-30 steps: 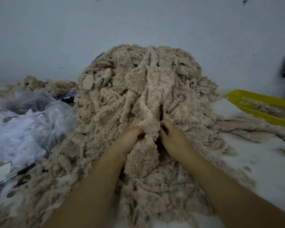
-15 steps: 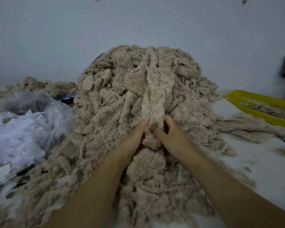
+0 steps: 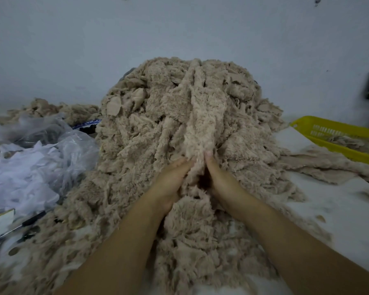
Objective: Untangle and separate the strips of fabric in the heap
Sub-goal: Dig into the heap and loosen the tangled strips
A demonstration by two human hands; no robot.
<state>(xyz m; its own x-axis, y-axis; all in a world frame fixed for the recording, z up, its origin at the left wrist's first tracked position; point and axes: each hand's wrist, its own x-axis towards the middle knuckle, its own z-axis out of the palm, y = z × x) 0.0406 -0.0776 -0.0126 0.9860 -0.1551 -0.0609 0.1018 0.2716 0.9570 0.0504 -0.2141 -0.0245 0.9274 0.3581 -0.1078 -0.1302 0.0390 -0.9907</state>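
My left hand point(image 3: 170, 184) and right hand point(image 3: 221, 184) flank one strip point(image 3: 202, 124) low on the heap point(image 3: 136, 150). The strip runs straight away from me, up to the top. My left fingers lie straight against it. My right fingers are half buried, so I cannot tell their grip. Both hands are equally near.

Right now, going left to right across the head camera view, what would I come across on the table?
Crumpled white plastic bags → heap of beige fabric strips → yellow basket.
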